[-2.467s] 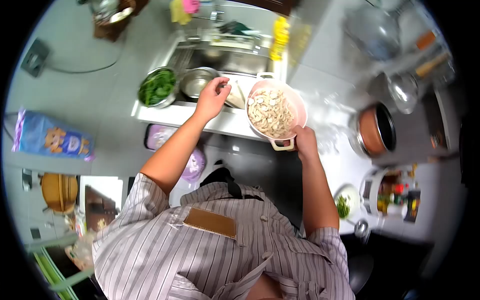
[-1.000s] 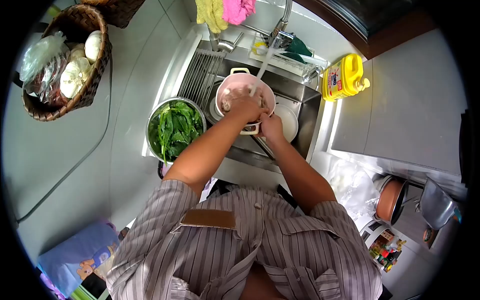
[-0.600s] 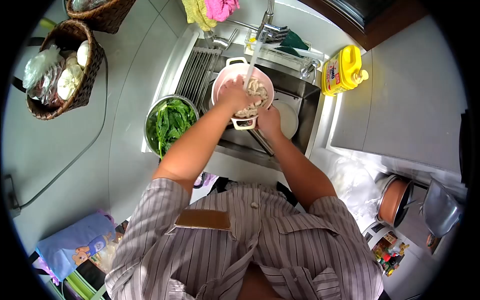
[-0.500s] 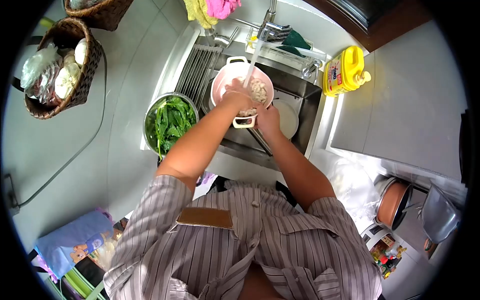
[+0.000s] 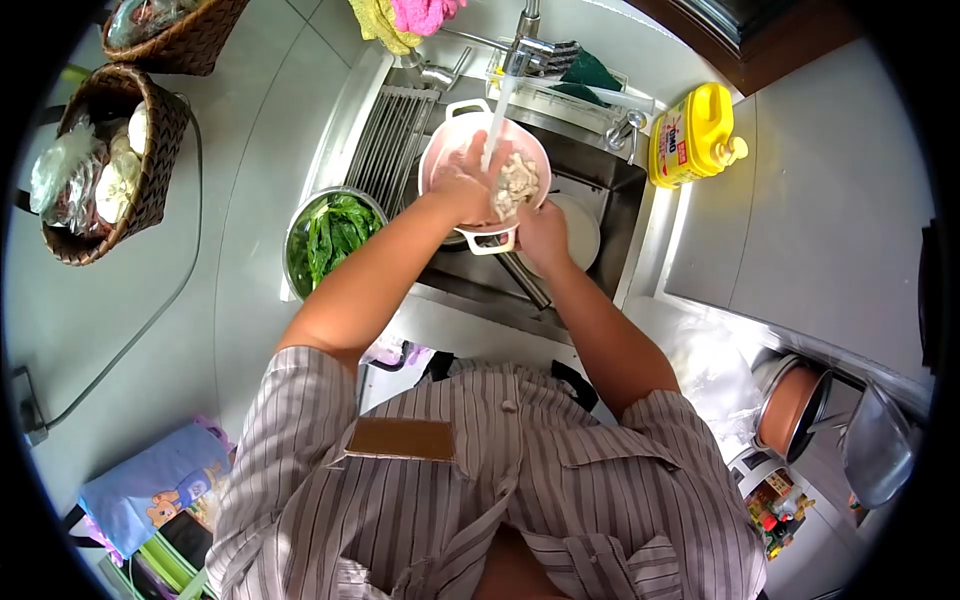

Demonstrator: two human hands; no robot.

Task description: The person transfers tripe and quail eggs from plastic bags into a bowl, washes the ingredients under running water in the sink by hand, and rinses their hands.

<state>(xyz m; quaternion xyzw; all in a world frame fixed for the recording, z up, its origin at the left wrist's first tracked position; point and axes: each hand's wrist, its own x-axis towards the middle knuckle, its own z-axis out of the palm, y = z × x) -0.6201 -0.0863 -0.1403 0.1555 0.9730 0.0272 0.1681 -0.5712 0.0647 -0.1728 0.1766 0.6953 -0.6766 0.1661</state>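
Over the sink (image 5: 625,215) is a pink bowl (image 5: 535,150) with cream handles, under running tap water (image 5: 498,125). Pale sliced pieces (image 5: 517,183) lie at its right side. My left hand (image 5: 465,185) is inside the bowl, in the water, fingers spread at its left side. With my right hand (image 5: 541,235) I grip the bowl's lower right rim, beside the near handle. A white round dish (image 5: 582,235) sits in the sink behind my right wrist. To the left, a metal bowl (image 5: 290,250) holds green leaves (image 5: 340,232).
A yellow bottle (image 5: 690,140) stands right of the sink. The faucet (image 5: 525,50) rises behind it, near a green scrubber (image 5: 588,78). A drying rack (image 5: 390,150) lies at the sink's left. Baskets (image 5: 165,150), a cable (image 5: 185,280) and a copper-coloured pot (image 5: 785,405) are around.
The pink bowl has come from the counter's right side into the sink under the tap. My left hand went into it, then shifted left, its fingers spreading. My right hand still holds the rim.
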